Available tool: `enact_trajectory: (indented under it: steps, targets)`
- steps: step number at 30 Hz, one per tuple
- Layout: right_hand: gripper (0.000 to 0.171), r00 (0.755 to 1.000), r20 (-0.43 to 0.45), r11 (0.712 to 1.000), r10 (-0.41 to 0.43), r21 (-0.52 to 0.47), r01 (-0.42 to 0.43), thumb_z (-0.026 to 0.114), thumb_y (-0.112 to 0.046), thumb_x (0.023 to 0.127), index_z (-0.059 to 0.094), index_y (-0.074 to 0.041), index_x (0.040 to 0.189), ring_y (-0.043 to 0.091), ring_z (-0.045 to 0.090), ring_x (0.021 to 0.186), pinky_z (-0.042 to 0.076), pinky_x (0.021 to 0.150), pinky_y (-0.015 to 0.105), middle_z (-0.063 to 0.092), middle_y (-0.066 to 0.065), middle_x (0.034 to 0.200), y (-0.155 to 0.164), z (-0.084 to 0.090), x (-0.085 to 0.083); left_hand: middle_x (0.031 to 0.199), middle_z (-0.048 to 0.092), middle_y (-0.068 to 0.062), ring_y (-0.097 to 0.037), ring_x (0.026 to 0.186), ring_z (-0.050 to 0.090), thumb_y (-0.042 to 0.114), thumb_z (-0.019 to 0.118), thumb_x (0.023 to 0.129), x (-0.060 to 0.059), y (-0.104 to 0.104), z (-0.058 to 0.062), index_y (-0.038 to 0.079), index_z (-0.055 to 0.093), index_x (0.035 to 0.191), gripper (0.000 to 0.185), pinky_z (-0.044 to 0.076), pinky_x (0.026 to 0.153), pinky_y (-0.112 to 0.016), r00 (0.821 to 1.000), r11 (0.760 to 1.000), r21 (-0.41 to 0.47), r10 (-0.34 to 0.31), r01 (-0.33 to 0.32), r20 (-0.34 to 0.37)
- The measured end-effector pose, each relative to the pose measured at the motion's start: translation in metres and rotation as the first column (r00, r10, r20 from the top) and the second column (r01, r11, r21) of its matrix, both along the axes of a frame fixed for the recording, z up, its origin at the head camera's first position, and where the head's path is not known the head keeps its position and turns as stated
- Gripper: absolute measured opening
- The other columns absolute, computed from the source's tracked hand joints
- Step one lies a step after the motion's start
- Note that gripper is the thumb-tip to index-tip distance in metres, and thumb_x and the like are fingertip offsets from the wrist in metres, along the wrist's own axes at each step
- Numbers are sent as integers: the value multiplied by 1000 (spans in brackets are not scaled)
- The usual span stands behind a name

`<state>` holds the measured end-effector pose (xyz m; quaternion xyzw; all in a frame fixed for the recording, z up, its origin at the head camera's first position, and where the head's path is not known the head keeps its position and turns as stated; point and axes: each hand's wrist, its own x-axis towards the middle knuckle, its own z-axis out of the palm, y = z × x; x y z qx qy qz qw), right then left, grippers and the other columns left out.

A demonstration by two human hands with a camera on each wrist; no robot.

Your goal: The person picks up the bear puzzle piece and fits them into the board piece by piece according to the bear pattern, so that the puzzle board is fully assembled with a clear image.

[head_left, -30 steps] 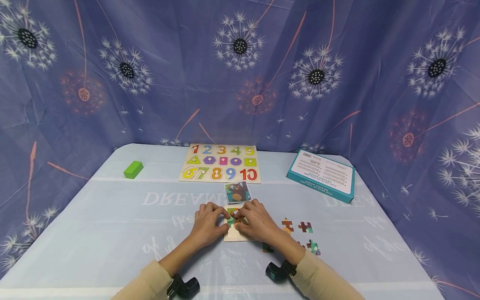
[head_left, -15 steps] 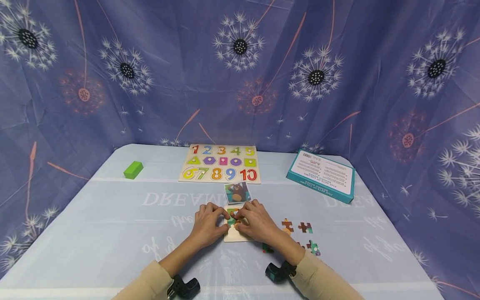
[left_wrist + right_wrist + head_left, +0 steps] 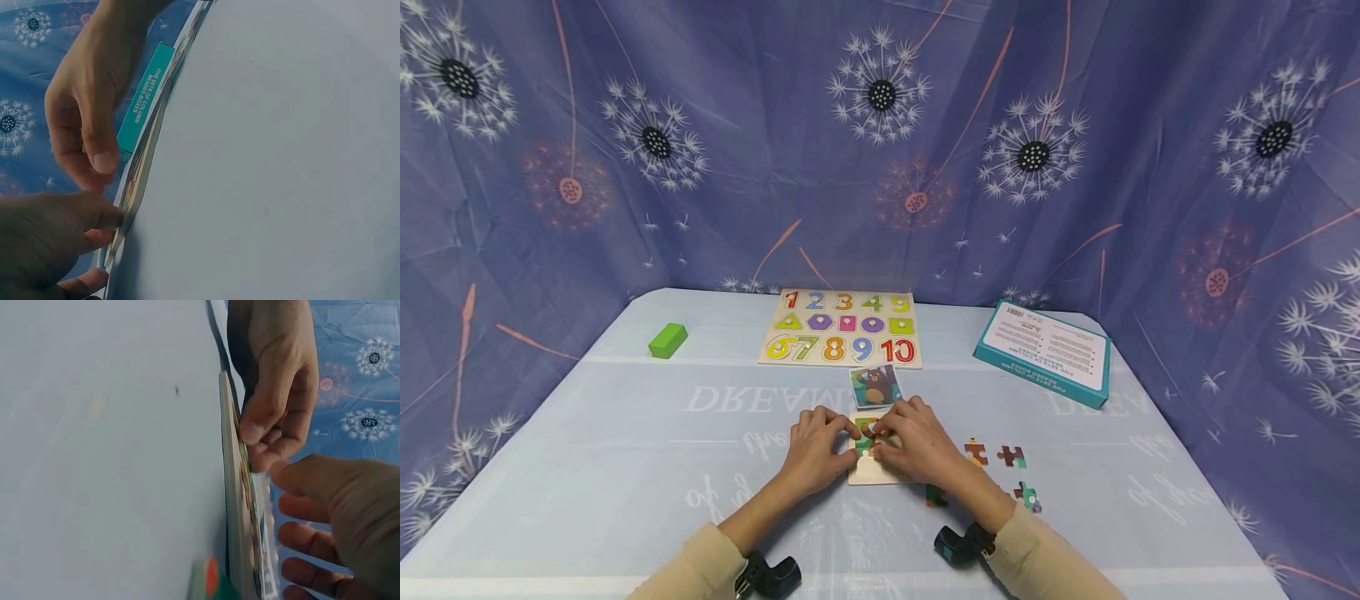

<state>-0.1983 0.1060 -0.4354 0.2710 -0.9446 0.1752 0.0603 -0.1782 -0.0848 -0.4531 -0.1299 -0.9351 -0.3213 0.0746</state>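
A small square jigsaw board (image 3: 867, 475) lies at the middle of the table, with green and brown picture pieces (image 3: 862, 446) at its far left part. My left hand (image 3: 812, 450) holds the board's left edge, thumb and index finger bent inward. From the other side, my right hand (image 3: 917, 446) pinches a brown jigsaw piece over the board; its fingers cover much of the piece. The left wrist view shows the left hand (image 3: 44, 240) low and the right hand (image 3: 94, 100) above it, both at the board. In the right wrist view, the board's edge (image 3: 234, 512) runs beneath the fingertips.
Several loose jigsaw pieces (image 3: 1011, 456) lie right of the board, some hidden by the right forearm. A bear picture card (image 3: 876, 386) sits just beyond the board. Behind are a number puzzle (image 3: 838, 327), a green block (image 3: 667, 341) and a teal box (image 3: 1043, 350).
The right hand and forearm have shifted very slightly to the right. The left hand stays at the board's left edge, and the board keeps its place.
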Motion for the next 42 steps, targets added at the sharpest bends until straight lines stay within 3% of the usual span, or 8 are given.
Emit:
enact_trajectory:
  steps: [5,11,30,42]
  targets:
    - [21,1000,-22,998,-20,-59,19,73,-30,78,71,-21,96,10,40,85,34,79,32,59,-4,91,10,5,0,97,48,-2,-22,95,38,20,68,73,1,0,-1,21,65,85,13,29,82,-44,1000,1000,7,3,-3,-3]
    - [23,999,-14,993,-49,-105,47,75,-30,77,71,-18,96,13,42,88,36,82,35,60,-1,93,30,8,-1,97,49,-2,-23,96,38,18,66,73,1,0,-1,20,65,85,12,29,82,-44,1000,1000,4,5,-5,-20]
    - [26,978,31,977,-205,-44,207,76,-27,74,71,-16,97,13,41,87,35,77,32,60,-3,93,105,3,8,97,49,-2,-21,94,37,18,66,73,2,0,-2,20,65,85,12,29,81,-44,999,1000,11,-6,6,-33]
    - [29,986,18,985,-166,-31,167,78,-28,73,70,-17,98,12,40,88,34,77,34,59,-4,92,134,-3,18,97,48,-3,-21,94,37,16,66,72,1,0,-3,20,64,85,14,28,82,-45,999,1000,14,-9,10,-36]
